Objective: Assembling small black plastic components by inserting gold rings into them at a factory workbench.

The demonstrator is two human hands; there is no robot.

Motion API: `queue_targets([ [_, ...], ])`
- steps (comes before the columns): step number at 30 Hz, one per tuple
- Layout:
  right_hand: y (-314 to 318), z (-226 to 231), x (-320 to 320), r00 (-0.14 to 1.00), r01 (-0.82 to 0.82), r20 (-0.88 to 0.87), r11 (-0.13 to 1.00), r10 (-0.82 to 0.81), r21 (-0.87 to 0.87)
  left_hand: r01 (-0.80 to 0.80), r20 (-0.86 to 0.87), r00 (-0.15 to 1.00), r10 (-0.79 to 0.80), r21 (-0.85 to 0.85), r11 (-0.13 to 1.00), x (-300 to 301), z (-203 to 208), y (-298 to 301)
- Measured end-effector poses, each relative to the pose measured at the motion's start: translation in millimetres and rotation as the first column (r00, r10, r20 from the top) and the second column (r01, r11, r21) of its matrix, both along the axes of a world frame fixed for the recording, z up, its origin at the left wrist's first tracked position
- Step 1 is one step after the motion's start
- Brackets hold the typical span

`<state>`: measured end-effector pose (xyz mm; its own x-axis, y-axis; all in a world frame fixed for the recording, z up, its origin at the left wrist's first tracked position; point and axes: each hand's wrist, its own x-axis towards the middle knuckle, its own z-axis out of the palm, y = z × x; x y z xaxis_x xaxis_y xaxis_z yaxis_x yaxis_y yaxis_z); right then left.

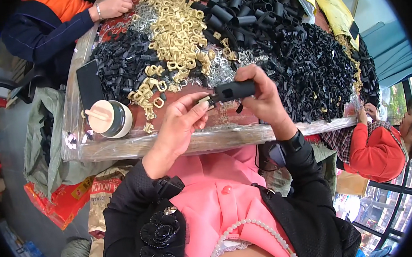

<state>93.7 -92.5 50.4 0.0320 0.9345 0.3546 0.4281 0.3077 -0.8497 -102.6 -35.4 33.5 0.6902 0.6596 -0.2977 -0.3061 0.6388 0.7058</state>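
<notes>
The black tube (pixel 234 91) is held up over the counter (pixel 178 144), a little inside the middle of its near edge, its long axis running left to right, almost parallel to that edge, the right end tipped slightly toward the far edge. The right hand (pixel 267 99) is the nearer, its thumb and fingers closed around the tube's right end. The left hand (pixel 179 123) pinches a small pale-gold piece (pixel 205 102) just off the tube's left end, roughly in line with it; whether the two are joined there, I cannot tell.
</notes>
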Motion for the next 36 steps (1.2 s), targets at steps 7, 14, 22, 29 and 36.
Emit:
queue_targets([
  [7, -17.7, -13.1, -18.9, 0.999, 0.034, -0.036, 0.999, -0.033, 0.013, 0.129, -0.144, 0.984, -0.102, 0.191, 0.973, 1.1, -0.9, -3.4],
  [14, -26.4, -20.6, -24.8, 0.991, 0.129, 0.018, 0.991, -0.13, 0.034, 0.137, -0.152, 0.981, -0.118, 0.118, 0.984, 7.9, -8.1, -1.8],
  [22, -39.5, -34.4, -35.0, 0.966, 0.253, -0.024, 0.96, -0.257, -0.119, 0.166, -0.217, 0.964, -0.156, 0.031, 0.986, 14.2, -4.8, -6.6],
  [29, -42.5, -43.2, -38.9, 0.945, 0.23, -0.157, 0.923, -0.288, -0.308, 0.14, -0.235, 0.97, -0.059, 0.346, 0.928, 13.1, -25.7, -21.2],
  [36, -46.8, -40.6, -31.5, 0.995, 0.06, 0.097, 0.951, -0.032, -0.303, 0.1, -0.089, 0.993, -0.076, 0.309, 0.946, 12.2, -34.8, -7.8],
])
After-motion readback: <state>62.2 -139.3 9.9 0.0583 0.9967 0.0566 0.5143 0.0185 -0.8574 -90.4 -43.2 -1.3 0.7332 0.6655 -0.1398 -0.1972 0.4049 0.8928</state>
